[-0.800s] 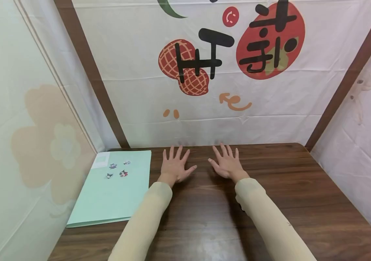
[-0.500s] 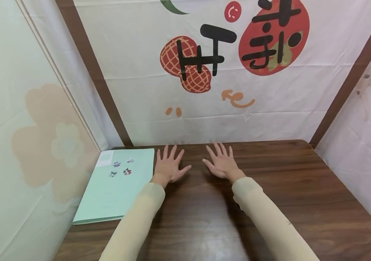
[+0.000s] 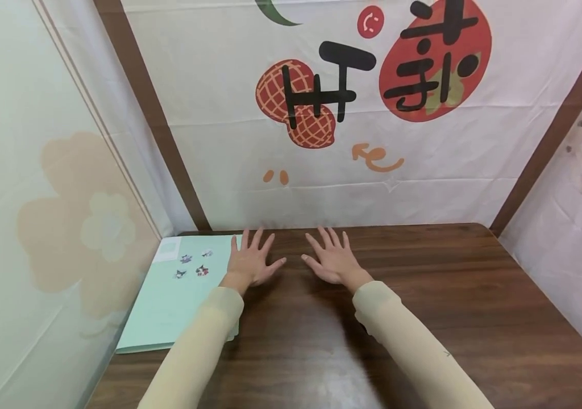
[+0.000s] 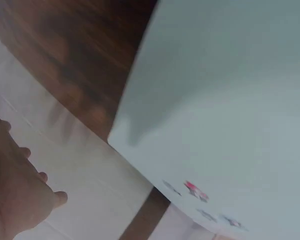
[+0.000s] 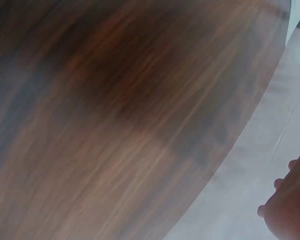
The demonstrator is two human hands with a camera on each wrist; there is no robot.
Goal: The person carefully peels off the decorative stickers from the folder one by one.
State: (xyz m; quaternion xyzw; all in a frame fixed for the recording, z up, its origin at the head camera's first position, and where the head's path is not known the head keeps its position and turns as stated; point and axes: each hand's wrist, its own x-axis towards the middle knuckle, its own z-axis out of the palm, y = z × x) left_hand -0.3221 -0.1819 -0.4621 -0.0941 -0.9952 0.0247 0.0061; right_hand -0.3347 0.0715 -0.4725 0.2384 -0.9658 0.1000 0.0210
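My left hand (image 3: 248, 262), fingers spread and straight, holds nothing and appears raised over the table's far part, overlapping the right edge of a mint-green folder (image 3: 178, 309) in the head view. Several small cartoon stickers and a white label mark the folder's far end. To the right is my right hand (image 3: 334, 262), also spread and bare, over the brown wooden table (image 3: 424, 318). The left wrist view has the left hand (image 4: 20, 195) at its left edge, with its shadow on folder and wood. The right hand (image 5: 292, 210) shows at the lower right in the right wrist view.
A white cloth wall (image 3: 229, 199) with printed red and black shapes rises behind the table's far edge. Cloth also hangs at the left, with a pale orange flower (image 3: 55, 221), and at the right. Brown strips (image 3: 536, 165) run down both corners.
Both hands have shifted left, the left one from beside the folder to over its right edge. Fingers stay spread. The head view has shifted slightly; the folder has not visibly moved on the table.
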